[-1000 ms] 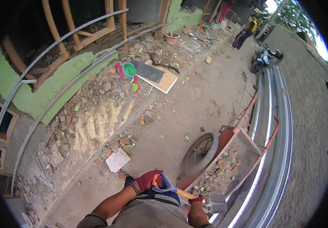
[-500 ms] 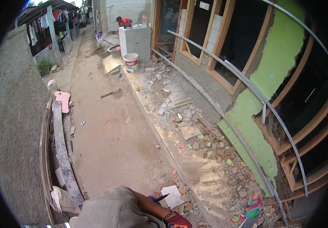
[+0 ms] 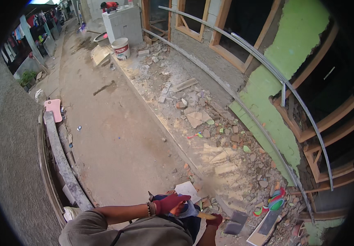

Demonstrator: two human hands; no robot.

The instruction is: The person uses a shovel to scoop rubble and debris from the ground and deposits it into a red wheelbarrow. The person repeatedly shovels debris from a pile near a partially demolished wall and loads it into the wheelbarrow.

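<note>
Both my hands wear dark red gloves and are low in the view, in front of my grey shirt. My left hand (image 3: 169, 204), with a beaded bracelet at the wrist, reaches across from the left. Its fingers curl over an orange and grey-blue thing (image 3: 191, 210) that I cannot make out. To its right, my right hand (image 3: 214, 220) is closed at the end of a pale wooden handle (image 3: 204, 215). Just beyond that hand is a dark grey flat piece (image 3: 235, 223); whether it joins the handle is unclear. A white sheet-like piece (image 3: 188, 190) lies ahead of my hands.
Broken brick and rubble (image 3: 226, 137) cover the strip along the green wall (image 3: 253, 115). Long metal channels (image 3: 230, 88) lean there. Planks (image 3: 62, 158) lie at left by a pink board (image 3: 53, 110). A white bucket (image 3: 121, 49) stands near grey blocks (image 3: 123, 26), with a person (image 3: 110, 5) behind.
My view has tilted down, so the scene sits higher and further left. My left forearm now crosses the front, and both gloved hands and the wooden handle have come into view.
</note>
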